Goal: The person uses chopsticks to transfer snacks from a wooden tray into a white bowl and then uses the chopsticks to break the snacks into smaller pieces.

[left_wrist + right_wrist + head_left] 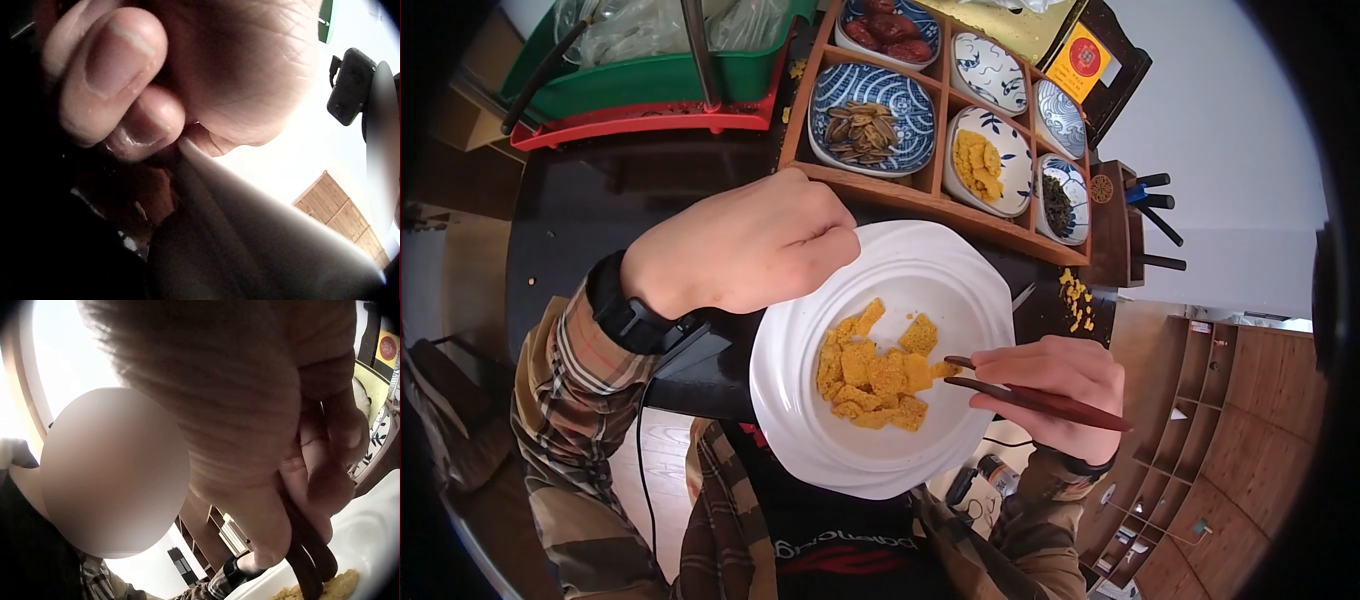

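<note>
My left hand (745, 245) grips the rim of a white bowl (785, 400) at its upper left. Its curled fingers (125, 75) meet the rim (250, 194) in the left wrist view. In the bowl lies a heap of yellow crispy pieces (870, 375). My right hand (1055, 385) holds reddish-brown wooden tongs (1050, 402) over the bowl's right side. The tips of the tongs stand either side of a small yellow piece (945, 369) at the heap's right edge. In the right wrist view the tongs (306, 556) point down at the yellow pieces (340, 586).
Beyond the bowl stands a wooden compartment tray (920, 197) with patterned dishes of dates (887, 35), sunflower seeds (862, 133), yellow crumbs (977, 165) and dark leaves (1057, 205). A green bin on a red base (640, 125) stands back left. Yellow crumbs (1077, 300) lie right of the bowl.
</note>
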`<state>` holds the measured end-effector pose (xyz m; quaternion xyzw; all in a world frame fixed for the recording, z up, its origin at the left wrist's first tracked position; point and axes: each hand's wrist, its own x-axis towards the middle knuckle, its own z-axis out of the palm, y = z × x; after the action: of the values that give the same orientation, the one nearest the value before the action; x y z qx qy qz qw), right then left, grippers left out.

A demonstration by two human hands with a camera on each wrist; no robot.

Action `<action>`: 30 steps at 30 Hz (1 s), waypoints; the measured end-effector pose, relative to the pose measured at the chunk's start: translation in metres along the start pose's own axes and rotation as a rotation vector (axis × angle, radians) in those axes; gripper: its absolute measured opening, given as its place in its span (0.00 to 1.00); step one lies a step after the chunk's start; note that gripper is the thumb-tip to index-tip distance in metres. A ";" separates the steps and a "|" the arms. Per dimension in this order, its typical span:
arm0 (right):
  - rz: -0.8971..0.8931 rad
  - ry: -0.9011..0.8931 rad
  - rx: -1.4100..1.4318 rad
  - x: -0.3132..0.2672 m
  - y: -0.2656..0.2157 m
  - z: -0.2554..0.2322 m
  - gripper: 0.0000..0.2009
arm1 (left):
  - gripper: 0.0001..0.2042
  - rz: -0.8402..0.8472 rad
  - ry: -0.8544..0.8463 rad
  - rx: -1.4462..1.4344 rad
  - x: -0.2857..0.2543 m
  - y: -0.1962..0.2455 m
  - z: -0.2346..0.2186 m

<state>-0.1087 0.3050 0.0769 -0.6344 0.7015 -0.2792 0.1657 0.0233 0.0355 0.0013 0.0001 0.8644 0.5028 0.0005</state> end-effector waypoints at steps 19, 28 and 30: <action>-0.009 -0.012 0.029 0.005 0.006 0.011 0.17 | 0.15 0.007 0.001 0.017 0.000 -0.001 -0.001; 0.094 -0.011 0.125 0.001 0.000 0.012 0.14 | 0.15 -0.007 -0.016 -0.005 0.001 0.001 -0.002; 0.123 -0.001 0.154 0.001 -0.001 0.013 0.12 | 0.15 -0.010 -0.016 0.003 0.000 0.001 -0.001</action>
<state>-0.1001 0.3016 0.0674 -0.5759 0.7153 -0.3213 0.2312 0.0229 0.0347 0.0024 -0.0002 0.8652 0.5014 0.0102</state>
